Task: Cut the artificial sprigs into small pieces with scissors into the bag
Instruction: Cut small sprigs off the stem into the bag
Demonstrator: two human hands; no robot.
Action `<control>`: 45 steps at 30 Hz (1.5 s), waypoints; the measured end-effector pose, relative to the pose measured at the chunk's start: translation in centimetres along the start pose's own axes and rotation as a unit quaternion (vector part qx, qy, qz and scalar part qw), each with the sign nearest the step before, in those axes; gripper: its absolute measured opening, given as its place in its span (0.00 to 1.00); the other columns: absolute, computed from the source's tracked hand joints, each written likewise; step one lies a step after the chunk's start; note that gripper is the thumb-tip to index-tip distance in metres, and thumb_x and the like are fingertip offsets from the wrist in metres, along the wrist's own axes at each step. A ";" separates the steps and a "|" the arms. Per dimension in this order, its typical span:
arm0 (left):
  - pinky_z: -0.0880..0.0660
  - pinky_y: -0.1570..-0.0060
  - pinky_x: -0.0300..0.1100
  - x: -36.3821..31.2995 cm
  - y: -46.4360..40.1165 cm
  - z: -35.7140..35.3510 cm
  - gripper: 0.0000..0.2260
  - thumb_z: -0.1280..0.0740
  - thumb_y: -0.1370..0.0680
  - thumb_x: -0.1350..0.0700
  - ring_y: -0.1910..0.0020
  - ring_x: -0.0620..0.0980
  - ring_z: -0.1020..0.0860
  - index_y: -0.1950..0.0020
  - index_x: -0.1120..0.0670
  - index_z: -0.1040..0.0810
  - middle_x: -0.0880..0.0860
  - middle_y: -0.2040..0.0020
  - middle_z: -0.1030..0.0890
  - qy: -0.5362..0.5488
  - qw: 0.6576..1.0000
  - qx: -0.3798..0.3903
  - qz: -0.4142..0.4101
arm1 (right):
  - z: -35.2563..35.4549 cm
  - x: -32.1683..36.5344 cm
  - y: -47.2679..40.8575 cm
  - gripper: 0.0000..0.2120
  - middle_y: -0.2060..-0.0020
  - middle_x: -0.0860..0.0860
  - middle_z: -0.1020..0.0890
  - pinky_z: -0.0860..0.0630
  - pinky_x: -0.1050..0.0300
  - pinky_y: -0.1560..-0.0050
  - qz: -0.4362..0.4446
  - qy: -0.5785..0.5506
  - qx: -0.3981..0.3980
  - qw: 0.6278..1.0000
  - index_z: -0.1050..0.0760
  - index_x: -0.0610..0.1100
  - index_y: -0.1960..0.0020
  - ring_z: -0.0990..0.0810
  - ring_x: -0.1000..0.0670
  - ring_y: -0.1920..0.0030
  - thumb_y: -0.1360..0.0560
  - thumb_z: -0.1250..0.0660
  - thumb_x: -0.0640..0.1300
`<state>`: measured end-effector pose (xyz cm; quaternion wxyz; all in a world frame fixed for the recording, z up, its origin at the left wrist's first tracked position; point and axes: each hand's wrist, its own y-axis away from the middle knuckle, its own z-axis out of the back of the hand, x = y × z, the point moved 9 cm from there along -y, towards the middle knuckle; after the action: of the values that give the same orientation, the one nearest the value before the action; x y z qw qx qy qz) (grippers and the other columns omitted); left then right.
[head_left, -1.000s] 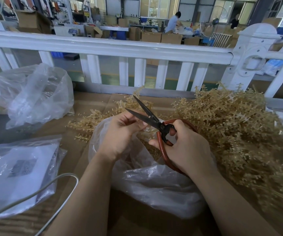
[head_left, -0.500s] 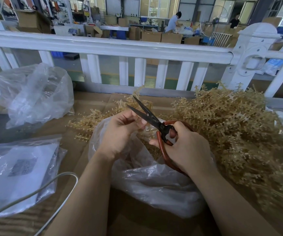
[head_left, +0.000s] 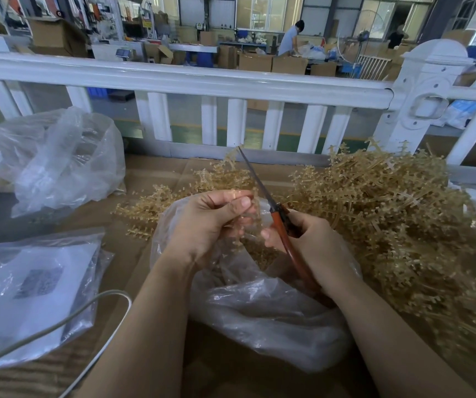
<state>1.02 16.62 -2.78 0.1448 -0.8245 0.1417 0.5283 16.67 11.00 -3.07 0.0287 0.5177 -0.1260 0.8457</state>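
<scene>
Since the earlier frames the scissors (head_left: 262,191) have closed: the blades that stood spread in a V now lie together as one thin line pointing up toward the far edge of the bench (head_left: 156,173). In the head view the right hand (head_left: 314,248) is curled tight round the red-brown handles, squeezed fully. The left hand (head_left: 208,222) has turned slightly, thumb and fingers pinching a short pale sprig (head_left: 248,222) just beside the blades, over the mouth of the clear bag (head_left: 259,305).

A snip looks just completed; whether a piece has dropped cannot be told, though cut bits show inside the bag. The big heap of uncut sprigs (head_left: 389,214) lies toward the bench's right edge, a smaller clump (head_left: 156,205) behind the bag, so much of the job likely remains.
</scene>
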 end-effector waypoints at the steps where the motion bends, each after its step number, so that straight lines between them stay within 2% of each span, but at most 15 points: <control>1: 0.23 0.71 0.36 0.0 0.0 0.0 0.05 0.27 0.31 0.58 0.68 0.46 0.18 0.57 0.55 0.13 0.54 0.62 0.15 -0.002 1.000 -0.006 0.003 | 0.1 -0.1 0.0 0.07 0.69 0.64 0.16 0.31 0.77 0.69 -0.007 -0.018 0.002 1.000 0.19 0.53 0.57 0.20 0.68 0.68 0.27 0.22 0.45; 4: 0.22 0.70 0.36 0.1 0.1 0.1 0.06 0.27 0.32 0.57 0.66 0.46 0.17 0.57 0.52 0.13 0.53 0.61 0.14 -0.017 1.000 -0.018 0.011 | 0.0 0.0 0.1 0.04 0.71 0.57 0.16 0.30 0.76 0.69 -0.024 -0.065 0.013 0.998 0.17 0.46 0.55 0.20 0.64 0.70 0.26 0.23 0.42; 9: 0.21 0.68 0.37 0.6 0.1 -0.4 0.05 0.27 0.32 0.57 0.65 0.47 0.16 0.58 0.52 0.13 0.54 0.60 0.14 -0.014 1.000 -0.013 0.022 | -0.3 0.7 0.2 0.06 0.72 0.68 0.19 0.32 0.78 0.68 -0.016 -0.038 0.022 0.999 0.19 0.52 0.57 0.22 0.70 0.69 0.26 0.23 0.43; 13: 0.19 0.65 0.39 1.0 0.0 -0.7 0.09 0.28 0.30 0.55 0.62 0.48 0.15 0.51 0.55 0.15 0.56 0.56 0.14 -0.032 0.999 0.004 0.036 | -0.4 1.1 0.3 0.11 0.72 0.70 0.20 0.33 0.80 0.67 0.002 -0.036 0.021 0.999 0.20 0.56 0.58 0.22 0.72 0.68 0.25 0.24 0.41; 17: 0.19 0.63 0.41 1.3 0.2 -1.0 0.20 0.29 0.32 0.45 0.60 0.51 0.15 0.47 0.57 0.17 0.59 0.54 0.15 -0.048 0.995 0.045 0.075 | 0.5 0.8 0.1 0.07 0.67 0.59 0.14 0.26 0.73 0.65 -0.005 -0.077 -0.035 0.996 0.18 0.50 0.59 0.16 0.61 0.65 0.26 0.24 0.40; 19: 0.18 0.58 0.43 1.5 0.4 -1.1 0.19 0.29 0.31 0.46 0.58 0.52 0.16 0.46 0.57 0.18 0.59 0.54 0.15 -0.062 0.992 0.067 0.088 | 0.9 0.4 0.0 0.07 0.64 0.53 0.13 0.21 0.65 0.61 -0.010 -0.102 -0.058 0.993 0.17 0.49 0.60 0.15 0.53 0.64 0.26 0.24 0.40; 23: 0.21 0.47 0.46 1.9 0.7 -1.2 0.18 0.27 0.31 0.56 0.53 0.52 0.16 0.43 0.56 0.21 0.60 0.49 0.15 -0.102 0.983 0.108 0.105 | 1.3 -0.5 0.0 0.08 0.69 0.53 0.16 0.26 0.65 0.70 -0.026 -0.119 -0.081 0.989 0.17 0.52 0.62 0.22 0.58 0.72 0.26 0.24 0.44; 26: 0.19 0.50 0.44 2.2 0.8 -1.4 0.14 0.25 0.33 0.59 0.55 0.52 0.16 0.48 0.56 0.20 0.60 0.52 0.15 -0.120 0.978 0.123 0.117 | 1.4 -0.8 -0.1 0.06 0.70 0.54 0.17 0.28 0.67 0.72 -0.031 -0.123 -0.089 0.988 0.17 0.49 0.61 0.23 0.60 0.73 0.26 0.24 0.46; 29: 0.18 0.57 0.40 2.3 0.8 -1.4 0.09 0.25 0.34 0.63 0.59 0.51 0.16 0.55 0.55 0.17 0.58 0.56 0.15 -0.107 0.979 0.130 0.118 | 1.3 -0.7 -0.1 0.05 0.71 0.55 0.18 0.28 0.66 0.72 -0.032 -0.121 -0.092 0.988 0.17 0.53 0.60 0.23 0.60 0.74 0.26 0.24 0.46; 32: 0.19 0.61 0.37 2.1 0.8 -1.3 0.08 0.24 0.35 0.61 0.63 0.47 0.19 0.59 0.52 0.15 0.53 0.60 0.16 -0.091 0.981 0.130 0.109 | 1.4 -0.7 0.0 0.07 0.72 0.56 0.18 0.29 0.68 0.72 -0.029 -0.127 -0.098 0.987 0.17 0.50 0.62 0.24 0.61 0.74 0.26 0.23 0.45; 37: 0.19 0.63 0.36 1.9 0.8 -1.1 0.11 0.24 0.36 0.62 0.67 0.45 0.18 0.55 0.55 0.13 0.52 0.63 0.16 -0.034 0.985 0.126 0.111 | 1.3 -0.6 0.1 0.05 0.71 0.56 0.17 0.28 0.68 0.72 -0.028 -0.136 -0.097 0.986 0.18 0.50 0.60 0.23 0.61 0.74 0.26 0.23 0.45; 40: 0.19 0.64 0.36 1.8 0.6 -1.2 0.10 0.26 0.35 0.63 0.67 0.45 0.17 0.55 0.56 0.12 0.52 0.63 0.15 0.003 0.988 0.109 0.108 | 1.4 -0.5 0.2 0.05 0.67 0.54 0.15 0.25 0.66 0.66 -0.021 -0.139 -0.095 0.986 0.17 0.49 0.59 0.19 0.59 0.68 0.26 0.23 0.48; 42: 0.19 0.64 0.36 1.6 0.3 -0.8 0.09 0.27 0.34 0.63 0.67 0.44 0.17 0.55 0.56 0.13 0.52 0.63 0.15 0.034 0.992 0.077 0.098 | 1.3 -0.1 0.3 0.08 0.66 0.54 0.15 0.23 0.65 0.64 -0.013 -0.128 -0.088 0.988 0.17 0.47 0.58 0.19 0.58 0.67 0.27 0.23 0.51; 45: 0.20 0.62 0.35 1.0 0.0 -0.1 0.10 0.27 0.33 0.60 0.65 0.43 0.18 0.53 0.55 0.13 0.50 0.61 0.15 0.068 0.994 0.042 0.076 | 1.1 0.3 0.5 0.19 0.66 0.49 0.16 0.25 0.65 0.64 -0.004 -0.082 -0.081 0.993 0.19 0.44 0.55 0.21 0.57 0.67 0.31 0.26 0.60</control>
<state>1.53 16.49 -3.68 0.1287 -0.8385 0.2353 0.4743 17.42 10.22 -2.38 0.0628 0.5820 -0.1938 0.7873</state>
